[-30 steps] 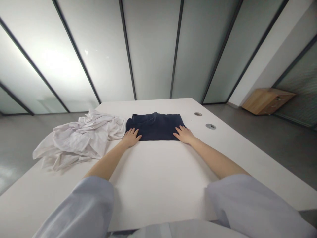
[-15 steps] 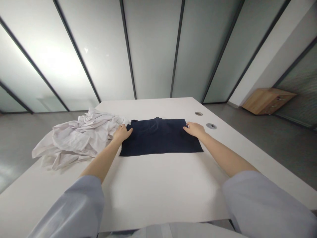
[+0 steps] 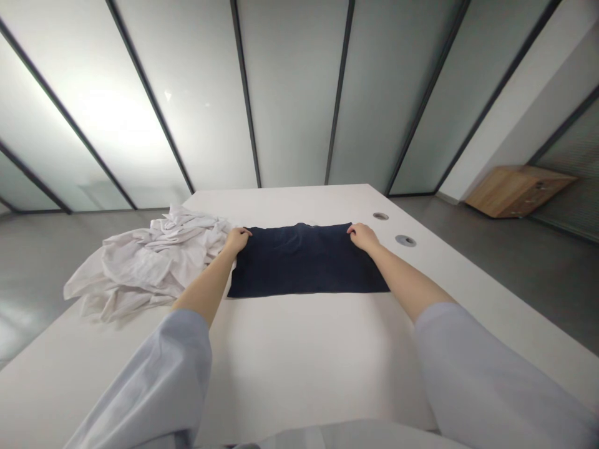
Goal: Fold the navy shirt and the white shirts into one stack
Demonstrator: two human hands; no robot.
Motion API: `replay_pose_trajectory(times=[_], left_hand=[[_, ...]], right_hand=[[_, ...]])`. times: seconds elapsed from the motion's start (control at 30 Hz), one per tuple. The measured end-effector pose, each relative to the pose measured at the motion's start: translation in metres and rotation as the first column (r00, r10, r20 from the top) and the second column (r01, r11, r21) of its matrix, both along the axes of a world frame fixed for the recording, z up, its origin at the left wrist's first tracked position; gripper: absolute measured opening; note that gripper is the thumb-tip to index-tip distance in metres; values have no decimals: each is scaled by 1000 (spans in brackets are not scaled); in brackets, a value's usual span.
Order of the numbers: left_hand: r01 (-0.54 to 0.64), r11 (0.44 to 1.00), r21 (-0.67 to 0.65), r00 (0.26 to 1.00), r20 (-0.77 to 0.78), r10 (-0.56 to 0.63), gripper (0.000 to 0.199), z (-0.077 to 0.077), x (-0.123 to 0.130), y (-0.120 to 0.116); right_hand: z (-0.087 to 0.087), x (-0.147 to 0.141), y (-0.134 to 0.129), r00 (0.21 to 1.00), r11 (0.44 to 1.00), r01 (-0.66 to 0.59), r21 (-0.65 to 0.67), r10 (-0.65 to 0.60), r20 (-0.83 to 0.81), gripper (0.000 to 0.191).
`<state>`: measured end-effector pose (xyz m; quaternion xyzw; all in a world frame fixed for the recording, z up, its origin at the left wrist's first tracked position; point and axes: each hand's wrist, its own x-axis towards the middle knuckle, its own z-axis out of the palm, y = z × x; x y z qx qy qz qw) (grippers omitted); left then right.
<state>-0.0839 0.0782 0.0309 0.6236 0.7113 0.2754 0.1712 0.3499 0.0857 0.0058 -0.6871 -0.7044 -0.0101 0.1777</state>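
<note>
A dark navy piece of folded cloth (image 3: 306, 265), perhaps a garment, lies flat on the white table with its wider edge toward me. My left hand (image 3: 238, 239) is at its far left corner, fingers curled over the edge and closed on the fabric. At the far right corner my right hand (image 3: 364, 237) pinches the cloth in the same way. Slight wrinkles show near the middle of the far edge. Both thumbs are partly hidden from view.
A crumpled heap of white cloth (image 3: 150, 259) lies at the left, close beside my left forearm. Two round cable holes (image 3: 405, 241) are set in the white table (image 3: 309, 355) on the right. Beyond stand frosted glass panels (image 3: 292, 93), with a wooden cabinet (image 3: 519, 190) on the floor at the right.
Both hands have moved away from me along the cloth's sides to its far corners. The left corner, earlier bunched, now lies straighter. The view has shifted slightly.
</note>
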Motion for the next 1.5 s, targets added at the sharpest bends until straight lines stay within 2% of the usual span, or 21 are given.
replay_pose_trajectory(times=[0.17, 0.3, 0.43, 0.5, 0.6, 0.7, 0.8, 0.9, 1.0, 1.1, 1.17, 1.27, 1.37, 1.5], left_hand=[[-47, 985, 168, 999, 1, 47, 36, 8, -2, 5], [-40, 980, 193, 997, -55, 52, 35, 13, 5, 12], [-38, 984, 173, 982, -177, 69, 36, 14, 13, 15], [-51, 988, 148, 962, -259, 89, 36, 13, 16, 14], [-24, 1000, 8, 916, -400, 25, 40, 9, 19, 11], [-36, 987, -158, 846, -530, -54, 61, 4, 30, 4], [6, 994, -106, 792, -606, -69, 78, 3, 52, -6], [190, 981, -28, 770, -616, -167, 76, 5, 88, -14], [339, 938, -78, 763, -560, -322, 67, 5, 127, -17], [367, 921, -130, 770, -513, -379, 60, -3, 150, -14], [331, 923, -197, 786, -484, -385, 64, -10, 150, -11], [245, 937, -249, 822, -460, -337, 78, -18, 130, -8], [171, 953, -249, 838, -472, -274, 84, -21, 101, -6], [112, 965, -236, 843, -492, -218, 80, -21, 68, -6]], right_hand=[[8, 5, -12, 999, 993, 14, 119, -20, 50, 34], [12, 7, -18, 996, 983, 64, 171, -72, 44, 36], [13, 5, -16, 994, 973, 96, 210, -105, 33, 41], [12, 3, -15, 992, 978, 107, 178, -118, 54, 42], [8, -3, -16, 986, 994, 108, 5, -108, 124, 42], [6, -12, -20, 979, 981, 133, -140, -108, 175, 47], [11, -28, -26, 977, 990, 115, -84, -97, 191, 51], [21, -57, -28, 984, 999, -19, -28, 24, 178, 50], [26, -95, -26, 978, 986, -151, -75, 160, 131, 51], [21, -126, -21, 968, 963, -210, -171, 230, 105, 52], [14, -134, -19, 969, 946, -198, -258, 228, 93, 56], [4, -129, -16, 981, 925, -156, -347, 187, 59, 64], [0, -110, -13, 987, 923, -130, -361, 156, 44, 70], [-3, -74, -10, 993, 942, -56, -332, 85, 76, 70]])
